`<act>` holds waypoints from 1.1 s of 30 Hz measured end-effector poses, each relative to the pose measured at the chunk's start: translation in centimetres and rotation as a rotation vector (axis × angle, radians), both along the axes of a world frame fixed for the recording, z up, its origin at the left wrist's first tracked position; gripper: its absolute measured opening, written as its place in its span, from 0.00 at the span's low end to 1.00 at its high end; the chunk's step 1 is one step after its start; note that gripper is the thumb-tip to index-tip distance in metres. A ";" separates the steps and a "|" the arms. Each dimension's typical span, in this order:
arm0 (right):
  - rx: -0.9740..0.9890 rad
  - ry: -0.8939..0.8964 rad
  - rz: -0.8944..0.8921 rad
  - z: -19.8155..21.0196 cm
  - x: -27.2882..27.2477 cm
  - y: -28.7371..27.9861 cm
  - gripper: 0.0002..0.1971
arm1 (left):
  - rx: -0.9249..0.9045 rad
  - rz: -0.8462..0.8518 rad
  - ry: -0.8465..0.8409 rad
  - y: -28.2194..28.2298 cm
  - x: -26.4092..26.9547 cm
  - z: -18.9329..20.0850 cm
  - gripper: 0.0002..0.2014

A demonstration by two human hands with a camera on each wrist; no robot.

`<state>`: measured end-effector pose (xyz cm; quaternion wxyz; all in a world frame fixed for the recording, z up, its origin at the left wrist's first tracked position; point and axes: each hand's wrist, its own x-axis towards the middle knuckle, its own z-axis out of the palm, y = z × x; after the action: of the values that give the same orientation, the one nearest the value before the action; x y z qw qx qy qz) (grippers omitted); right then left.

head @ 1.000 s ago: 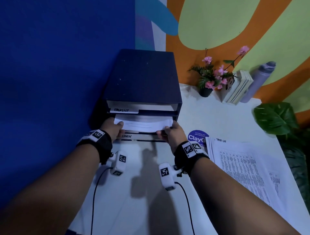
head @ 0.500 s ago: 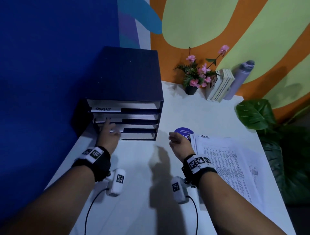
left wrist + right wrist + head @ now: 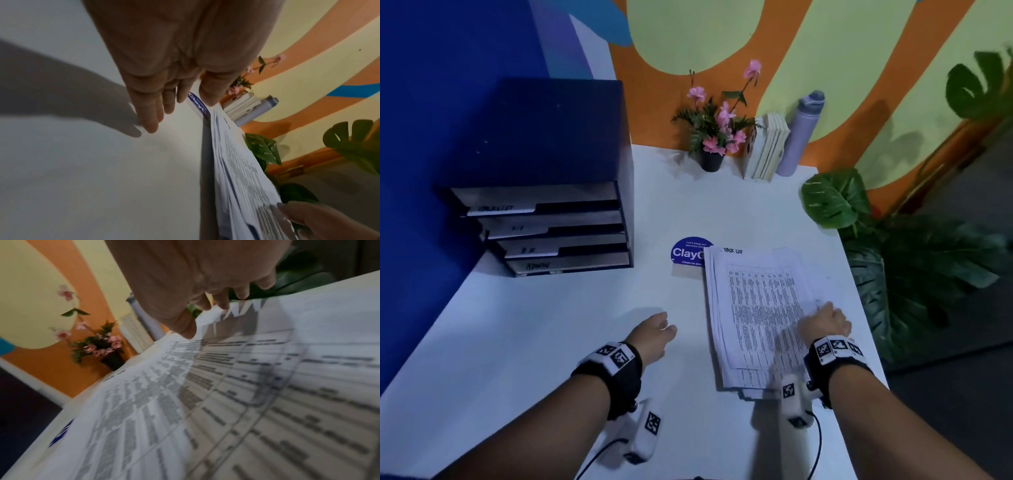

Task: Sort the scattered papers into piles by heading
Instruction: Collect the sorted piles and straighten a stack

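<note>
Several loose sheets in the paper stack (image 3: pixel 756 308) risked sliding askew under the right hand (image 3: pixel 823 323), whose fingertips pressed its edge, while the left hand (image 3: pixel 652 334) hovered slack and empty.

Head camera looks down on the table (image 3: pixel 551 342); both wrist cameras skim the papers (image 3: pixel 756 301) close.

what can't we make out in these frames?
- Tray labels on the drawer unit: head view, too small and dim; only the bottom one looks like ADMIN.
- Table text on the paper stack: too small in the head view, motion-blurred in the right wrist view.
- Lower sheets' headings: covered by the top sheet.
- Round blue sticker: partly under the stack.
- Right hand fingertips: head view, behind its own knuckles.
</note>
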<state>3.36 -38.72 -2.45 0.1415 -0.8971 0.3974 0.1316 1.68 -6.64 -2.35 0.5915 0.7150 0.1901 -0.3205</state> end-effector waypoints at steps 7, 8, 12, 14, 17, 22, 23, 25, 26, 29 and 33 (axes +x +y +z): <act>0.159 -0.057 0.111 -1.3 -1.1 -2.1 0.37 | 0.132 -0.145 -0.083 -5.8 -0.2 -0.4 0.29; 0.160 -0.078 0.179 -1.3 -1.4 -1.8 0.36 | 0.165 -0.160 -0.112 -6.2 -0.1 -0.3 0.28; 0.232 0.027 0.448 -1.4 -2.3 -0.8 0.42 | 0.317 -0.094 -0.149 -6.4 0.4 -0.3 0.32; 0.320 -0.007 0.546 -1.2 -2.6 0.2 0.39 | 0.392 -0.007 -0.169 -5.7 0.7 -0.7 0.30; 0.486 -0.146 0.538 -0.4 -2.3 2.1 0.34 | 0.452 0.073 -0.201 -4.3 0.8 -1.7 0.21; 0.652 -0.226 0.254 0.0 -1.6 4.2 0.25 | 0.372 0.099 -0.217 -3.9 0.0 -2.1 0.25; 0.663 -0.192 0.257 -0.3 -1.9 4.3 0.22 | 0.354 0.100 -0.205 -3.9 -0.2 -1.6 0.25; 0.719 -0.153 0.266 -0.5 -2.5 4.5 0.16 | 0.337 0.149 -0.174 -3.8 -0.6 -0.5 0.23; 0.755 -0.173 0.277 -0.4 -2.8 4.6 0.13 | 0.301 0.202 -0.159 -3.4 -0.8 -0.1 0.24; 0.848 -0.315 0.319 0.8 -3.1 5.0 0.16 | 0.176 0.273 -0.161 -2.0 -1.6 0.8 0.33; 1.039 -0.521 0.304 4.0 -2.2 6.3 0.24 | 0.112 0.307 -0.362 0.2 -1.5 3.4 0.29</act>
<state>1.12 -32.40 1.50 0.6336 -0.7602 0.1004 0.1032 0.14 -6.46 1.00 0.6171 0.7553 0.2049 -0.0821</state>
